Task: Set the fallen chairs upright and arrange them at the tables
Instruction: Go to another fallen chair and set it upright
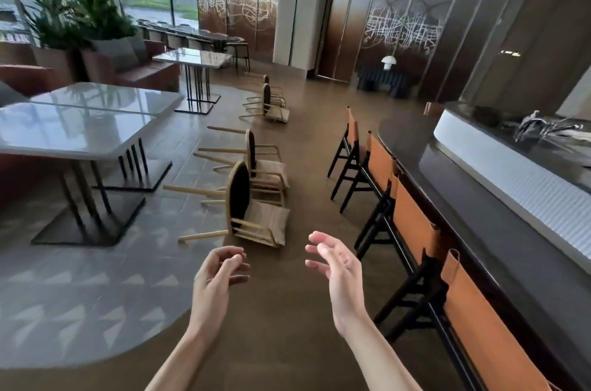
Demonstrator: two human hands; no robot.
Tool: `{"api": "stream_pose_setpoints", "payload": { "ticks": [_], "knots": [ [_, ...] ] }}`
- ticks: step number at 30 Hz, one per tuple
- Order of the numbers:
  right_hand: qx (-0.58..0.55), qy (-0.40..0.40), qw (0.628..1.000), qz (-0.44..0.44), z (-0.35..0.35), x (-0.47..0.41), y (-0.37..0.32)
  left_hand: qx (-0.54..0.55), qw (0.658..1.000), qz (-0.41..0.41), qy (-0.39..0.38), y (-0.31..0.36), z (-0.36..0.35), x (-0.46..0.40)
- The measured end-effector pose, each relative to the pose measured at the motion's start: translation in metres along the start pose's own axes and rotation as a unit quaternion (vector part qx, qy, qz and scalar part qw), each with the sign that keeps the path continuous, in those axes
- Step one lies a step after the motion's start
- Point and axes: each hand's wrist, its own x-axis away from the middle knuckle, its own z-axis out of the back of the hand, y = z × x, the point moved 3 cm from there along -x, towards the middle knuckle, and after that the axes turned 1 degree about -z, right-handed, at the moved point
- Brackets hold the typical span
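Observation:
Several light wooden chairs lie tipped on their backs along the floor, legs pointing left. The nearest fallen chair (252,214) has a dark round seat and a woven back. A second chair (260,163) lies just behind it, touching it, and a third (270,102) lies farther off with another behind it. A glossy white table (64,131) stands at the left, a second white table (195,58) farther back. My left hand (217,275) hangs just short of the nearest chair, fingers loosely curled, holding nothing. My right hand (335,262) is beside it, fingers spread, also empty.
A dark bar counter (454,186) runs along the right with a row of black stools with orange backs (412,224) against it. Plants (80,13) and sofas stand at the back left. A brown floor strip runs between the chairs and the stools.

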Motion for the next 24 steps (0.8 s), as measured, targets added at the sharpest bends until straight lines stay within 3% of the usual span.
{"api": "stream_pose_setpoints", "payload": {
  "ticks": [7, 14, 24],
  "knots": [
    [-0.033, -0.003, 0.999, -0.038, 0.010, -0.201, 0.061, -0.016, 0.998, 0.041, 0.038, -0.075, -0.080, -0.153],
    [0.037, -0.096, 0.992, -0.071, -0.007, -0.390, 0.085, 0.019, 0.990, 0.080, 0.117, -0.115, -0.177, -0.298],
    [0.093, -0.135, 0.980, -0.113, -0.057, -0.621, 0.161, 0.069, 0.966, 0.158, 0.194, -0.226, -0.231, -0.523]
  ]
}}
